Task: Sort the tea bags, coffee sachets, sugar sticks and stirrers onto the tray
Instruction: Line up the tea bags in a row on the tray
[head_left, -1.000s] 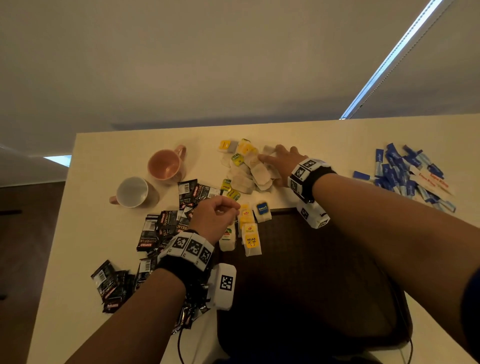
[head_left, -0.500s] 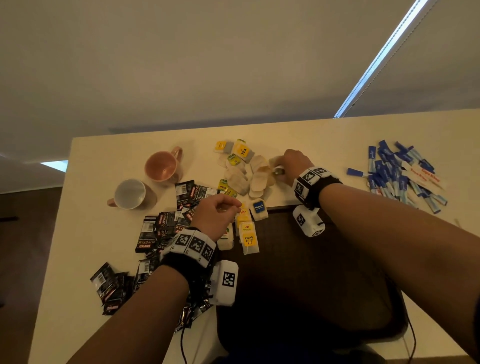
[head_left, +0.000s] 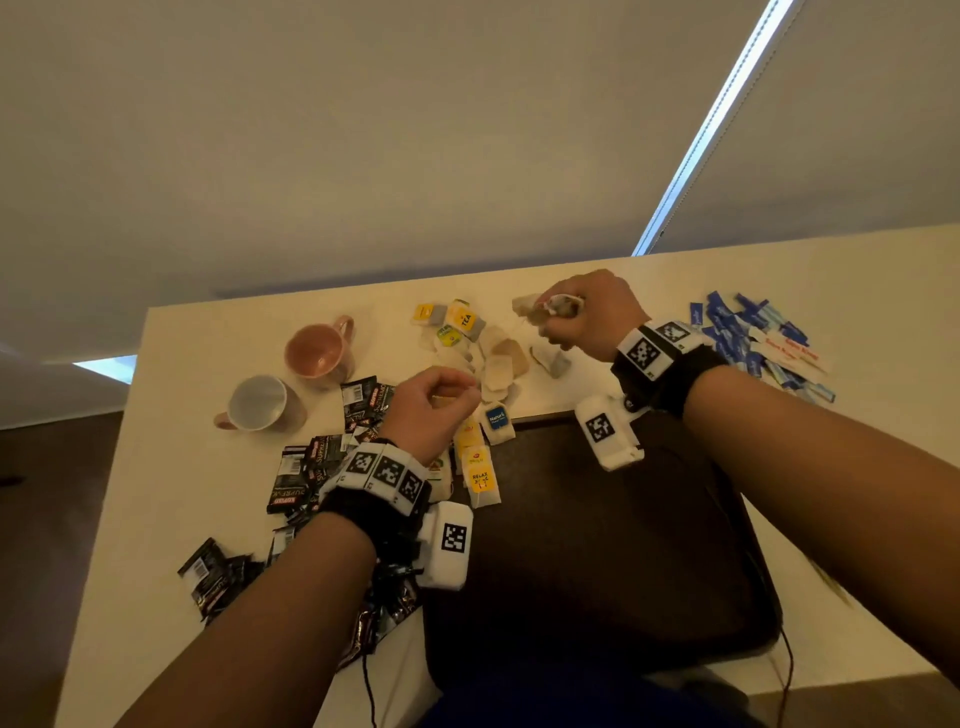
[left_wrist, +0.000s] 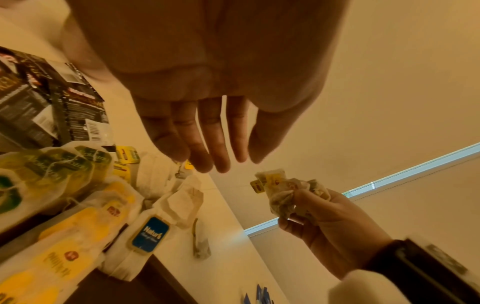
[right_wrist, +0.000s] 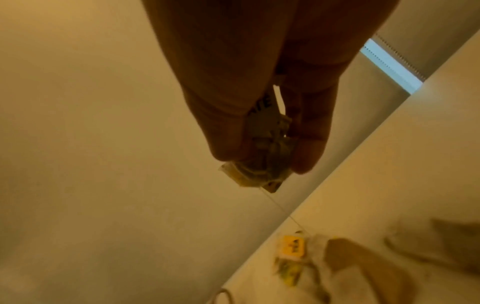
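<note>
While the right hand (head_left: 582, 312) bunches up a fistful of tea bags (left_wrist: 288, 191) over the bench (head_left: 218, 467) at 12 o'clock, the left hand (head_left: 431, 405) hangs loosely curled, holding nothing. Readable tags: "TEA" (head_left: 464, 318), "Naturé" (head_left: 496, 417), "RELAX" (head_left: 480, 478) at the tray's (head_left: 597, 545) 10 o'clock edge.

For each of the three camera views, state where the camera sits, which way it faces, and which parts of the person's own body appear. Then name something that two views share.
Head: worn on the head, facing forward and down at the table and tray; shows both forearms, left hand, right hand.
Left wrist: under the left hand, facing along its fingers across the table; the right hand shows too.
Right wrist: faces along the right hand.
Shared: all three show the bunched tea bags that the right hand holds.
</note>
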